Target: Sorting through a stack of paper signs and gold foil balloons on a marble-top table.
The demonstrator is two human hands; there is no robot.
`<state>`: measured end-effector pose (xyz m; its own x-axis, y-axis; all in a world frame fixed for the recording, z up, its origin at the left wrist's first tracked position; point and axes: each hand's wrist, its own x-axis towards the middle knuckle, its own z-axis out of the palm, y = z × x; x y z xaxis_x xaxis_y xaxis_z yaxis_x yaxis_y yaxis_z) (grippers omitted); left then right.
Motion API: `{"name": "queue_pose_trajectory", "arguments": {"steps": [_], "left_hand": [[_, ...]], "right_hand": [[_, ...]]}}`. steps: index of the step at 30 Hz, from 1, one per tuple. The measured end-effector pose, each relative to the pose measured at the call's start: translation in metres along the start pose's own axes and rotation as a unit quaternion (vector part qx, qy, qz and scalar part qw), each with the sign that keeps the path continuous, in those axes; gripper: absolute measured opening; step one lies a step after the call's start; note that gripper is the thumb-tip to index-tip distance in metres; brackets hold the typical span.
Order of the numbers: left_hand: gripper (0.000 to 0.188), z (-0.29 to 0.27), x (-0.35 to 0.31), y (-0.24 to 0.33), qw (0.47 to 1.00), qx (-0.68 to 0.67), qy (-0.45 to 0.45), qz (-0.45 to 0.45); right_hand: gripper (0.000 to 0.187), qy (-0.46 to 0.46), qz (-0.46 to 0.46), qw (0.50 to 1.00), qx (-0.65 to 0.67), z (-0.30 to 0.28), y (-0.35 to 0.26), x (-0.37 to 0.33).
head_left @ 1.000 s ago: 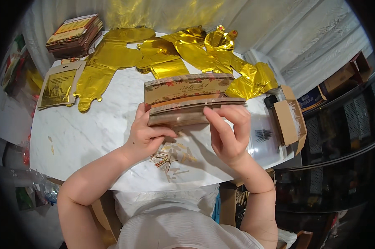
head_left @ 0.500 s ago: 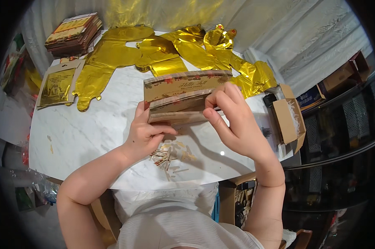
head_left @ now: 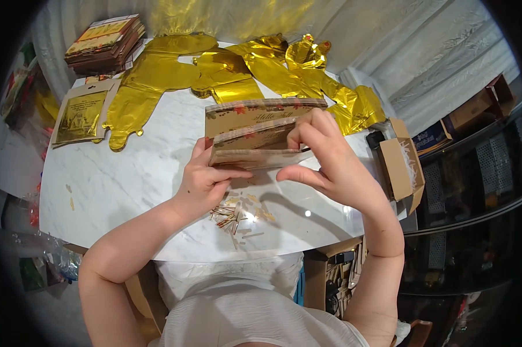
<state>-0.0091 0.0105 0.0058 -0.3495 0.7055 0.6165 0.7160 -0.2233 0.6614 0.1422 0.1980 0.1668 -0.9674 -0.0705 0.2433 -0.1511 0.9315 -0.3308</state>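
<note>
**Card stack held crosswise over the marble table**

I hold a stack of brown printed cards (head_left: 255, 136) in front of me, above the white marble table (head_left: 128, 173). Its long axis runs left to right across my view, the right end tipped slightly away from me, with the printed faces turned toward me. My left hand (head_left: 206, 179) is clamped on the lower left corner, thumb along the bottom edge. My right hand (head_left: 330, 159) is closed on the right end, its fingers (head_left: 304, 130) curled over the top and parting the front cards from the ones behind.

Just below the stack, small wooden clips (head_left: 229, 215) lie scattered on the table near its front edge, close to my left wrist. Beyond the stack, flat gold foil balloons (head_left: 214, 75) cover the far side. A flat packet (head_left: 82, 113) and a pile of card packs (head_left: 104, 40) sit far left. An open cardboard box (head_left: 401, 168) stands at the right edge, just beside my right hand. The bare stretch of marble lies to my left, between the packet and my left forearm.
</note>
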Motion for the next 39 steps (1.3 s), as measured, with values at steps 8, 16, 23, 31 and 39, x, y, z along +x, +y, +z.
{"name": "queue_pose_trajectory", "arguments": {"steps": [8, 16, 23, 31, 39], "left_hand": [[0.049, 0.003, 0.000, -0.001, 1.000, 0.008, 0.015, -0.004], [0.048, 0.002, 0.002, 0.003, 1.000, 0.001, 0.016, 0.006], [0.048, 0.005, 0.001, 0.003, 0.999, -0.014, 0.041, -0.021], [0.047, 0.004, 0.000, 0.001, 0.999, -0.009, 0.036, -0.017], [0.046, 0.003, 0.001, 0.002, 0.999, -0.010, 0.030, -0.020]], "right_hand": [[0.039, 0.047, 0.029, 0.998, -0.041, 0.010, -0.002, 0.006], [0.041, 0.046, 0.028, 0.998, -0.017, 0.012, 0.007, 0.008], [0.033, 0.123, -0.038, 0.992, 0.018, 0.011, 0.026, 0.005], [0.038, 0.180, -0.240, 0.923, -0.242, 0.020, 0.042, 0.003], [0.030, 0.172, -0.272, 0.880, -0.349, 0.020, 0.047, 0.005]]}}
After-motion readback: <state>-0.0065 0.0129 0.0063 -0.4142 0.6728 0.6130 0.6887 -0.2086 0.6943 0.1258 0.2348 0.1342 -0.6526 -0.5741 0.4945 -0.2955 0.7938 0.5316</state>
